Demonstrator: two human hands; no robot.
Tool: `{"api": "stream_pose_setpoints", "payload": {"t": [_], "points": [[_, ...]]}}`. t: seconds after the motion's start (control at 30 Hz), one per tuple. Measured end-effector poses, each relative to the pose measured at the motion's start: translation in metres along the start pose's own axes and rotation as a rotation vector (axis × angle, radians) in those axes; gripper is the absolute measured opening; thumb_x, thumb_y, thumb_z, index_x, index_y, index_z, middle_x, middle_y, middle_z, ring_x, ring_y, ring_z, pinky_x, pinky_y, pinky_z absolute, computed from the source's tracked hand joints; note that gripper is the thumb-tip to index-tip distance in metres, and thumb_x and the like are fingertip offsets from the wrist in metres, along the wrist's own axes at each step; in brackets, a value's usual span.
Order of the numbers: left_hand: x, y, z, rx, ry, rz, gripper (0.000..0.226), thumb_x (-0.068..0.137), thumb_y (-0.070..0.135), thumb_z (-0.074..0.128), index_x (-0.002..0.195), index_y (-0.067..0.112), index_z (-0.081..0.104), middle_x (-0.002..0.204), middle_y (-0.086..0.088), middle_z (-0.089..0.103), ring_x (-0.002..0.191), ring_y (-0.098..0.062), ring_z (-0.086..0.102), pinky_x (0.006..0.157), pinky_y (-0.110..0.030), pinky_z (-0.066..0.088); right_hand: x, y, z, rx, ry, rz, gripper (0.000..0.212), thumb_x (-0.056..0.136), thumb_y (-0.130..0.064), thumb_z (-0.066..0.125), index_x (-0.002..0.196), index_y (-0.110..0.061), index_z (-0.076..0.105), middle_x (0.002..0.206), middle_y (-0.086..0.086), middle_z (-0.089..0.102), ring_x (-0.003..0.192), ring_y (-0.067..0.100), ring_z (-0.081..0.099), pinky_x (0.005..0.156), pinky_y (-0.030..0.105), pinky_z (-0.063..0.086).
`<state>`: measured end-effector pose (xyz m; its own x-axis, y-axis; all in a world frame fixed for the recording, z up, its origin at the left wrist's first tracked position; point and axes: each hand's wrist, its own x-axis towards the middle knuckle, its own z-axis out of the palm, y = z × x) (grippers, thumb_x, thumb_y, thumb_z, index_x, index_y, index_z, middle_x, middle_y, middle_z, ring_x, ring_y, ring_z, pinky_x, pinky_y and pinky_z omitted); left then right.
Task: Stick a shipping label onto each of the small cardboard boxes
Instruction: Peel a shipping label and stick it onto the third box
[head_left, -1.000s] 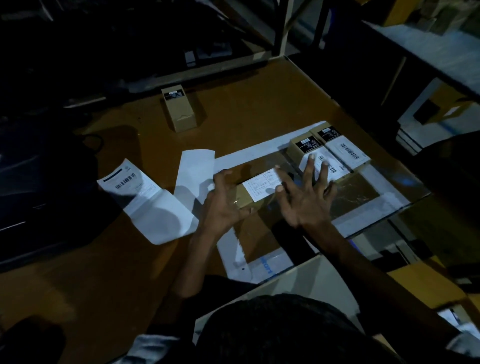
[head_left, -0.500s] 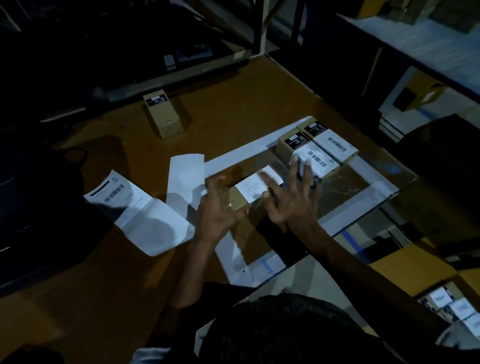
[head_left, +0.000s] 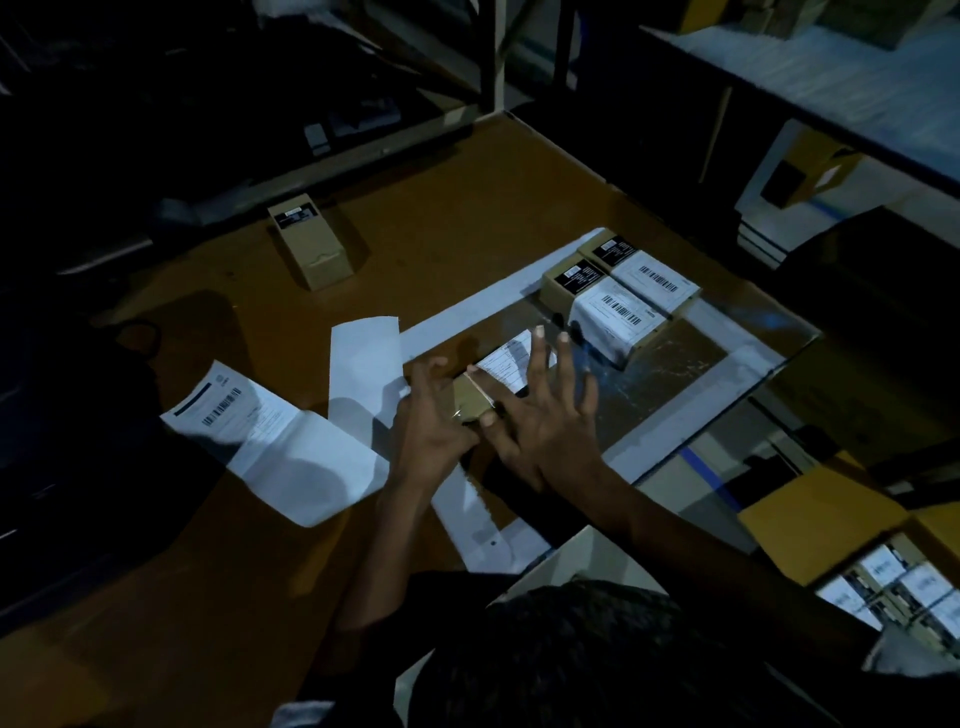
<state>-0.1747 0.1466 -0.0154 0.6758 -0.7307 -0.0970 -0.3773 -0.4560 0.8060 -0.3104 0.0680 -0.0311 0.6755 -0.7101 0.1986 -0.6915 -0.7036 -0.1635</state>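
**Head view: small box under both hands, label going on**

Head camera shows me the small cardboard box (head_left: 472, 408) lying flat on the brown table (head_left: 457, 208), just in front of the two labelled boxes (head_left: 618, 301) that sit side by side. My left hand (head_left: 431, 421) curls around the box's near end and steadies it. My right hand (head_left: 545, 410) is spread, fingers straight, lying over the shipping label (head_left: 506, 361) on the box's top face. The hands are close together on the one box.

I judge the box light and fairly stiff, likely to skate on the smooth tabletop unless it is pinned at the short end, as the left hand is doing. The label looks thin and floppy; flat fingers should smooth it better than a pinch. One unlabelled box (head_left: 314, 244) stands well apart at the far side. Backing paper (head_left: 291, 447) lies left of my hands.
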Motion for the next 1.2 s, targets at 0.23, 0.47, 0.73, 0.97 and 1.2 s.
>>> {"api": "stream_pose_setpoints", "payload": {"t": [0.23, 0.47, 0.73, 0.97, 1.2], "points": [[0.001, -0.001, 0.000, 0.012, -0.006, 0.008, 0.094, 0.065, 0.030, 0.093, 0.135, 0.035, 0.031, 0.136, 0.000, 0.057, 0.125, -0.023, 0.054, 0.099, -0.039, 0.055, 0.014, 0.040, -0.013, 0.068, 0.010, 0.186, 0.053, 0.097, -0.066, 0.018, 0.149, -0.061, 0.013, 0.167, 0.013, -0.013, 0.152, 0.040, -0.013, 0.115, 0.066, 0.007], [-0.004, 0.005, -0.015, -0.012, -0.113, 0.035, 0.083, 0.067, 0.026, 0.093, 0.130, 0.032, 0.039, 0.129, 0.009, 0.056, 0.119, -0.012, 0.051, 0.083, -0.022, 0.053, 0.016, 0.052, -0.015, 0.436, -0.030, 0.168, 0.057, 0.095, -0.067, 0.009, 0.142, -0.052, 0.038, 0.168, 0.006, 0.008, 0.152, 0.034, -0.003, 0.117, 0.063, 0.006], [0.013, -0.002, -0.044, -0.031, -0.415, 0.098, 0.058, 0.064, 0.025, 0.095, 0.112, 0.027, 0.062, 0.113, 0.013, 0.067, 0.109, -0.002, 0.061, 0.093, -0.042, 0.056, 0.018, 0.090, -0.020, 1.018, -0.142, 0.039, 0.027, 0.102, -0.031, 0.055, 0.126, -0.023, 0.065, 0.126, -0.001, 0.067, 0.118, 0.010, 0.062, 0.093, 0.034, 0.055], [0.027, 0.000, -0.048, -0.024, -0.412, 0.143, 0.057, 0.069, 0.025, 0.092, 0.121, 0.025, 0.068, 0.117, 0.013, 0.066, 0.108, 0.001, 0.061, 0.090, -0.030, 0.057, 0.021, 0.094, -0.014, 1.121, -0.165, 0.110, 0.028, 0.105, -0.019, 0.049, 0.125, -0.017, 0.068, 0.120, -0.003, 0.071, 0.109, 0.012, 0.066, 0.075, 0.032, 0.057], [0.029, 0.006, -0.032, 0.042, -0.265, 0.199, 0.065, 0.069, 0.032, 0.091, 0.127, 0.019, 0.065, 0.121, 0.002, 0.060, 0.114, -0.013, 0.057, 0.094, -0.033, 0.055, 0.028, 0.093, -0.030, 1.143, -0.205, 0.214, 0.024, 0.102, -0.026, 0.054, 0.108, -0.015, 0.075, 0.097, -0.006, 0.074, 0.084, -0.006, 0.066, 0.066, 0.008, 0.048]]}}
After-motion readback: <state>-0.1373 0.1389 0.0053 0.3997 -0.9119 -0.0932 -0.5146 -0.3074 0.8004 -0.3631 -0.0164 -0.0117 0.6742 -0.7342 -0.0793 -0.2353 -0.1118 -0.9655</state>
